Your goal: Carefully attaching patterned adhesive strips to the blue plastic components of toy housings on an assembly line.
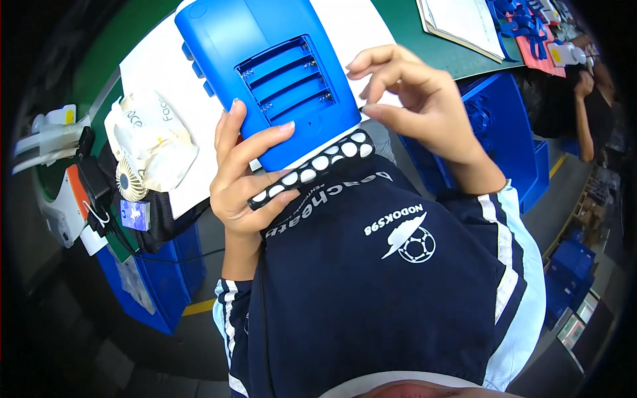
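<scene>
A blue plastic device housing (292,73) is tilted up in front of me, its back toward me. An uncovered battery compartment (288,79) shows several bare slots with metal contacts. My left hand (249,162) grips the housing at its lower left corner, two fingertips lying on the blue back. Under the housing's lower edge runs a black strip with white round spots (318,166), which my left fingers also touch; whether it belongs to the device I cannot tell. My right hand (418,96) hovers just right of the housing, fingers curved and apart, nothing visible in them.
White paper (149,63) covers part of the green table (398,30). On the left lie a pale bag (156,136), a small fan (129,179) and a black adapter (98,182). Blue bins (511,106) stand at both sides. Another person's arm (584,119) shows far right.
</scene>
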`<state>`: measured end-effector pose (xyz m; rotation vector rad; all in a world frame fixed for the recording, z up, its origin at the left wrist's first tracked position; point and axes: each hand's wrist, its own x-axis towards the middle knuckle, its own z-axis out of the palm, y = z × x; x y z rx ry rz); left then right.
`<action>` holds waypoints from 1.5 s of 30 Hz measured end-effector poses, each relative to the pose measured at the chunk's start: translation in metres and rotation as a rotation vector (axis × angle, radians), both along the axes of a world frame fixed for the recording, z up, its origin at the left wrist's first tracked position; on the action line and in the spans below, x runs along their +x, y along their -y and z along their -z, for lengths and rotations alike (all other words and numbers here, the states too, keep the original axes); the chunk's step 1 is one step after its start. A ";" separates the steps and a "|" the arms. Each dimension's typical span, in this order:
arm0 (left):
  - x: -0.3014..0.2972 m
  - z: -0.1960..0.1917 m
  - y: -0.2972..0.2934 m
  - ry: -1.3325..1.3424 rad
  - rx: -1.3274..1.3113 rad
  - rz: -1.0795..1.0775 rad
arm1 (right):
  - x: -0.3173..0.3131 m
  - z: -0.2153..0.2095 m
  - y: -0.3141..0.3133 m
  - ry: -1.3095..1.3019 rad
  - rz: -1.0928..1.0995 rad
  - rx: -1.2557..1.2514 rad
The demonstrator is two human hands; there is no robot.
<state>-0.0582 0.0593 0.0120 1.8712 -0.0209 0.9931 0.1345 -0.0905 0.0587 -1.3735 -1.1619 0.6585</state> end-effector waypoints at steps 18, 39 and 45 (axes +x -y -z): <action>-0.003 0.003 -0.004 -0.002 0.007 0.015 | -0.031 0.017 -0.005 -0.163 0.178 0.029; -0.004 -0.002 -0.003 0.004 -0.025 -0.020 | -0.034 -0.023 -0.014 0.513 -0.110 0.145; -0.005 -0.007 -0.002 -0.021 -0.027 -0.001 | -0.022 -0.037 -0.017 0.589 -0.214 0.115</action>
